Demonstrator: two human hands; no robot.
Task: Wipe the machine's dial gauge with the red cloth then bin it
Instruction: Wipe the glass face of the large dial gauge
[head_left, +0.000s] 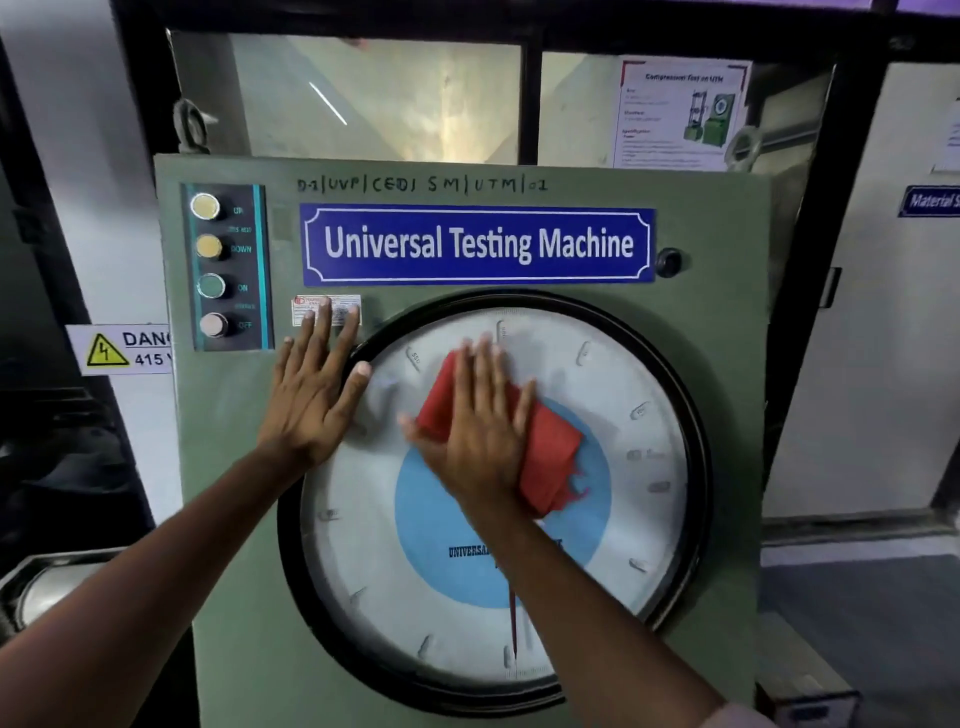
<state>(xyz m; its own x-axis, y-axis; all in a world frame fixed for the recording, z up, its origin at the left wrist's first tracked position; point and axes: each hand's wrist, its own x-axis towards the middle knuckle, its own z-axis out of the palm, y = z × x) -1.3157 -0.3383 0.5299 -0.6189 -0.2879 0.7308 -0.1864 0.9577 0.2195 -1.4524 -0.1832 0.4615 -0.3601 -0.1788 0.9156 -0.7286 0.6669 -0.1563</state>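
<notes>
Green machine front (223, 467), right hand (478, 431) pressing red cloth (550, 452) on dial gauge (644, 467)

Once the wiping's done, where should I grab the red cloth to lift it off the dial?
Probably pinch the red cloth at its loose lower-right folds, coming from the right: that bunched edge sticks out past the right hand pressing it flat on the dial gauge.

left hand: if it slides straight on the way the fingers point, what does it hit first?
The left hand lies flat on the green panel, fingers pointing up and slightly right. Its fingertips already overlap the small nameplate sticker. Beyond that, the first thing in line is probably the blue Universal Testing Machine sign.
</notes>
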